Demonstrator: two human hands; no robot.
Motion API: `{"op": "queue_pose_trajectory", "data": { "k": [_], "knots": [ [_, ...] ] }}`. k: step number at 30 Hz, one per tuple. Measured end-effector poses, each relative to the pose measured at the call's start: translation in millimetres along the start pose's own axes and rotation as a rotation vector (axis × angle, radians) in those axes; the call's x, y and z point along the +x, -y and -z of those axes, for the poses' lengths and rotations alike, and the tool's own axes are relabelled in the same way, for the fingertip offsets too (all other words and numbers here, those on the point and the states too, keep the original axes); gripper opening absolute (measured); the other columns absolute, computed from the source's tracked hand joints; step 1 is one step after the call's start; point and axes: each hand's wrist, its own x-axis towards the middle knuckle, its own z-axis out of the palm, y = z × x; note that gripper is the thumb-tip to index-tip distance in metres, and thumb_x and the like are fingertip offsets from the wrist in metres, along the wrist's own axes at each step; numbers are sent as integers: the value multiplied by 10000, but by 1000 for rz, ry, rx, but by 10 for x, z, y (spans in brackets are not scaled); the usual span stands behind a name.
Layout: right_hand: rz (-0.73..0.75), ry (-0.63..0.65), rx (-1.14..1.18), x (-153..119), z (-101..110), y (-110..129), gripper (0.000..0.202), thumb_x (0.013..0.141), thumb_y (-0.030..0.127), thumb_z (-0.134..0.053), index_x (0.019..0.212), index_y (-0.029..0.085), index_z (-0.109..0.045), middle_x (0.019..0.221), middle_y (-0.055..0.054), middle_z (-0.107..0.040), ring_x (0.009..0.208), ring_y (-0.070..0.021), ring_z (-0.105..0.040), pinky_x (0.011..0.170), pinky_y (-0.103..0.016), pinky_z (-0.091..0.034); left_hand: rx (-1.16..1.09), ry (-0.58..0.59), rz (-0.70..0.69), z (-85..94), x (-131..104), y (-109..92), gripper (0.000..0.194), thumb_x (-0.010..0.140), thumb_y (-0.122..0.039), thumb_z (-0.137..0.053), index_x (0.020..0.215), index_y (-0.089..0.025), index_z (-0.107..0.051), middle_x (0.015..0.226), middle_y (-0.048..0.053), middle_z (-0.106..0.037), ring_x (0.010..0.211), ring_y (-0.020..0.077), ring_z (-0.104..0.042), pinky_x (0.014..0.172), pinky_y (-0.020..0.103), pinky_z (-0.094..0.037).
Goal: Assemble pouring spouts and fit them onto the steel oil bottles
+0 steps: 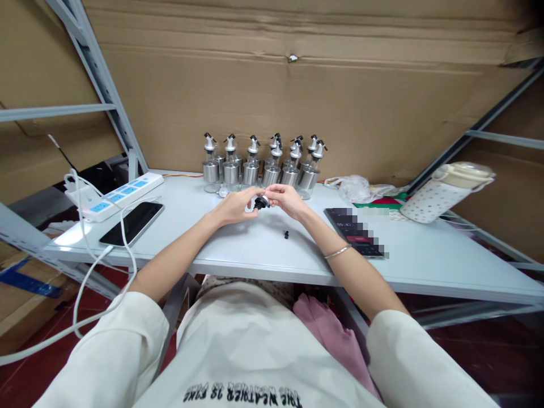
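Note:
Between my two hands, just above the table, is a pour spout (pixel 261 202) with a black ribbed stopper and a silver collar. My left hand (pixel 235 207) grips it from the left, its thumb by the black stopper. The fingertips of my right hand (pixel 287 199) pinch its other end, which they partly hide. A small black plastic piece (pixel 286 234) lies on the white table (pixel 238 249) below my right hand. Behind my hands stand several glass oil bottles (pixel 230 173) with steel sleeves and silver-and-black pour spouts.
On the left are a power strip (pixel 123 195), a phone (pixel 132 224) and looping white cables (pixel 123 226). To the right lie another phone (pixel 355 232), a crumpled plastic bag (pixel 355 187) and a dotted bottle (pixel 440 195). A cardboard wall (pixel 297 102) closes the back.

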Motion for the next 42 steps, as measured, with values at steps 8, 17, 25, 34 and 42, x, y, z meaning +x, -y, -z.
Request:
{"op": "queue_pose_trajectory", "data": {
  "k": [8, 17, 25, 34, 42],
  "knots": [
    [-36, 39, 21, -12, -6, 14, 384, 483, 362, -837, 693, 139, -607, 593, 33, -552, 499, -59, -469, 521, -238, -388, -35, -14, 76, -44, 6, 59, 366, 682, -222, -534, 1046, -179, -532, 664, -53, -527, 563, 96, -490, 572, 194, -366],
    [-55, 72, 34, -26, -68, 28, 391, 471, 376, -842, 675, 139, -607, 580, 40, -547, 488, -46, -449, 504, -220, -366, -58, -5, 58, -32, 18, 76, 296, 655, -219, -553, 946, -180, -520, 601, -73, -463, 512, 85, -421, 537, 182, -333],
    [-59, 101, 44, -38, -65, 31, 374, 484, 360, -840, 682, 137, -614, 596, 35, -554, 499, -49, -458, 528, -228, -388, -76, -53, 17, -68, 21, 117, 280, 646, -149, -528, 925, -164, -545, 611, -67, -444, 519, 81, -390, 529, 190, -319],
    [109, 6, -299, 2, 12, 72, 287, 612, 395, -728, 741, 145, -669, 756, -23, -604, 659, -106, -515, 629, -259, -437, -69, -70, -13, -80, 36, 152, 331, 721, -167, -498, 1046, -166, -559, 784, -15, -518, 605, 94, -447, 625, 212, -382],
    [31, 205, -484, -33, 40, 69, 207, 725, 294, -644, 857, 140, -598, 528, 33, -556, 491, -88, -505, 507, -226, -440, -85, 16, 68, -96, 25, 144, 385, 839, -282, -426, 1199, -173, -505, 1018, 59, -603, 672, 123, -525, 686, 256, -425]
  ]
}}
